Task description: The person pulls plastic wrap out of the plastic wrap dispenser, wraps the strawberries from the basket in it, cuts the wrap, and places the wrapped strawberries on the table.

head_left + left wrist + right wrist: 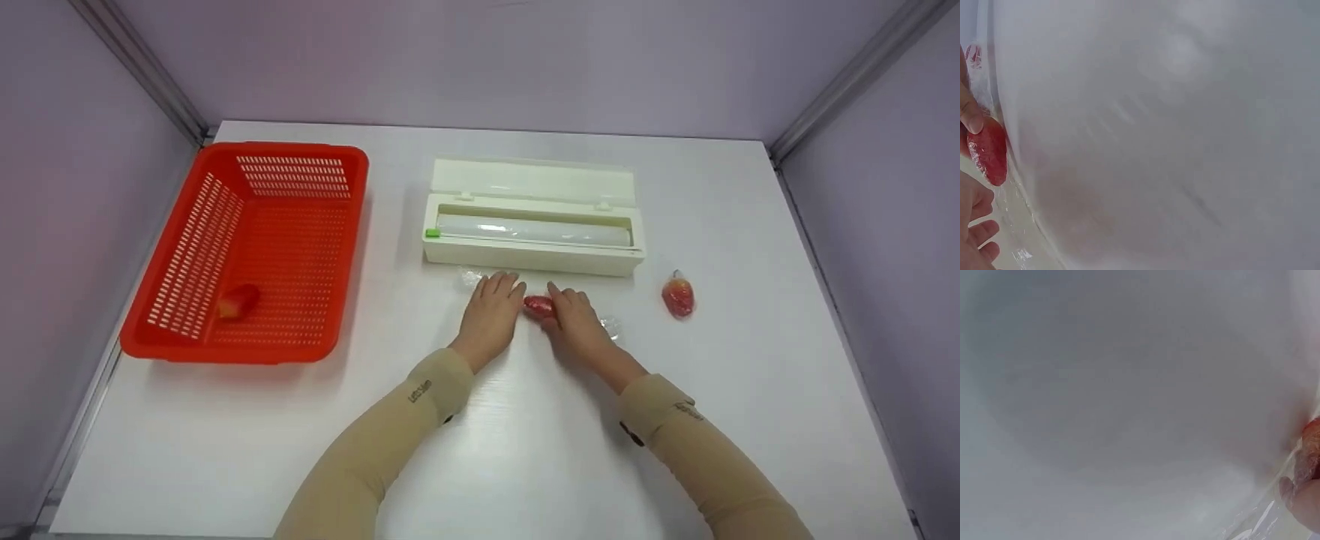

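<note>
A red, tapered fruit (538,306) wrapped in clear film lies on the table between the two hands. My right hand (577,322) grips it from the right; the left wrist view shows the thumb on the glossy fruit (988,152). On its other side, my left hand (491,315) is palm down over the film with its fingers extended, the fingertips beside the fruit. Clear cling film (471,277) sticks out past the left hand, and more film (611,327) shows by the right wrist. In the right wrist view, film (1264,517) stretches beside the fingers.
Behind the hands stands a white cling film dispenser (536,259), lid up, roll inside. To the right lies another film-wrapped red fruit (679,296). A red basket (341,262) on the left holds a red and yellow piece (240,301). Walls enclose the white table (495,450).
</note>
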A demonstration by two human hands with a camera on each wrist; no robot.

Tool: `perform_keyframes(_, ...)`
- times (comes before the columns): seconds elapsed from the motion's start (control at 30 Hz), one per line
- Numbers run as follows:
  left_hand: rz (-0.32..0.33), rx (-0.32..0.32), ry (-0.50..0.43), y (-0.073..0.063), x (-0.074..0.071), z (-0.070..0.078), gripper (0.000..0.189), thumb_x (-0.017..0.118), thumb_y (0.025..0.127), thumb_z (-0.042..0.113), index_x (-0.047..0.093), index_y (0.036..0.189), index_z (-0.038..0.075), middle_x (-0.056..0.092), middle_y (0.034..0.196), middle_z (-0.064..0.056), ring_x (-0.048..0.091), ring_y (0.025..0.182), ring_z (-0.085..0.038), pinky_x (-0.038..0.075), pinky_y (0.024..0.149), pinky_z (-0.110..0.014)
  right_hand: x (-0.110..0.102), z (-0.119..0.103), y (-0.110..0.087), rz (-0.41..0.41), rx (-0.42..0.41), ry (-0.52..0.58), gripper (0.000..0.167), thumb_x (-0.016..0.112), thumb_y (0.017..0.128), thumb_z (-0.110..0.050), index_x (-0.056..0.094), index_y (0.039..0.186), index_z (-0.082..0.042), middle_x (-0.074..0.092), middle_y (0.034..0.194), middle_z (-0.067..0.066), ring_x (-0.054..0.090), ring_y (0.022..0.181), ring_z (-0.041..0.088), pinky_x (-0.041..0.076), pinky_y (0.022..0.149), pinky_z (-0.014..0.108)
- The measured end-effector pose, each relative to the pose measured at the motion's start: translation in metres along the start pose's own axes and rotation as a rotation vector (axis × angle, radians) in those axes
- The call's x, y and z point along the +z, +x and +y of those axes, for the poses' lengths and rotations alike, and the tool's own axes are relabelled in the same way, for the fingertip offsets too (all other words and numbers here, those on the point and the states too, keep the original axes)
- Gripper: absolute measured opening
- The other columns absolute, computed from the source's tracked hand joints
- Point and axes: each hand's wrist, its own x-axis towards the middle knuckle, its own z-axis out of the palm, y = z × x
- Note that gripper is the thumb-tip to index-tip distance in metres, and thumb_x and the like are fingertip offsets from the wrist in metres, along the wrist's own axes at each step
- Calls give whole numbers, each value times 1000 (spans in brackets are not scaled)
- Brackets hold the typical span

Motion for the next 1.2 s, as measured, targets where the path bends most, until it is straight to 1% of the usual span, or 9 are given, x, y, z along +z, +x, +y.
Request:
perform_keyframes(0.13, 61, -20, -57, -5, -2, 0, 40, 46, 95, 9, 46, 135, 11, 43, 140, -7, 39, 130, -23, 35, 109, -35, -8, -6, -3, 17, 51, 171, 40, 56, 91, -10, 43, 127, 1, 56, 112, 20, 52, 103, 30, 45, 93, 44)
perform_keyframes(0.37, 152, -83, -312, -22, -13, 0, 43, 47, 94, 2, 43, 137, 5, 44, 139, -9, 41, 130, -24, 43, 101, -29, -23, -29, -25, 23, 12, 401, 35, 52, 93, -12, 44, 126, -4, 55, 119, 14, 49, 115, 27, 41, 101, 46)
perform_keyframes(0.53, 337, -83, -396, -32, -20, 5, 33, 54, 91, 5, 58, 124, 5, 55, 117, -7, 52, 111, -21, 48, 92, -26, -31, -44, -42, 78, -55, 435, 35, 51, 93, -12, 45, 126, -5, 53, 122, 12, 47, 121, 26, 38, 104, 47)
perform_keyframes(0.63, 370, -103, -549, -38, -23, 10, 29, 56, 90, 4, 63, 118, 6, 53, 102, -6, 51, 95, -16, 49, 82, -25, -32, -53, -51, 166, -170, 392, 34, 53, 91, -7, 46, 125, -4, 53, 120, 12, 49, 117, 26, 41, 101, 47)
perform_keyframes(0.73, 330, -144, -782, -46, -27, 17, 21, 54, 89, 0, 66, 106, 1, 53, 93, -6, 51, 85, -12, 50, 74, -22, -33, -59, -56, 272, -314, 302, 35, 56, 89, -2, 47, 123, -4, 53, 119, 12, 49, 113, 25, 44, 98, 43)
perform_keyframes(0.87, 225, -221, -1145, -54, -32, 24, 17, 52, 86, -6, 64, 97, -4, 62, 91, -12, 61, 79, -13, 54, 71, -21, -32, -61, -59, 384, -481, 185, 40, 60, 83, 5, 49, 121, -5, 54, 122, 12, 50, 113, 24, 46, 95, 39)
perform_keyframes(0.97, 115, -261, -1352, -60, -37, 26, 24, 52, 85, -6, 61, 107, -6, 64, 102, -18, 66, 85, -18, 55, 75, -24, -31, -61, -62, 429, -558, 130, 46, 63, 79, 9, 50, 121, -5, 54, 123, 12, 51, 113, 25, 47, 95, 36)
perform_keyframes(1.1, -28, -225, -1445, -71, -47, 23, 37, 54, 87, 2, 52, 123, -5, 60, 118, -18, 60, 103, -20, 51, 90, -30, -32, -58, -65, 465, -607, 62, 43, 62, 82, 4, 51, 122, -9, 55, 124, 10, 52, 111, 25, 45, 97, 31)
perform_keyframes(1.2, -66, -190, -1405, -79, -53, 23, 41, 56, 91, 18, 49, 127, 0, 59, 121, -13, 57, 107, -19, 49, 93, -32, -32, -57, -69, 483, -620, -21, 38, 58, 87, -2, 54, 123, -12, 57, 127, 5, 53, 113, 22, 43, 100, 36)
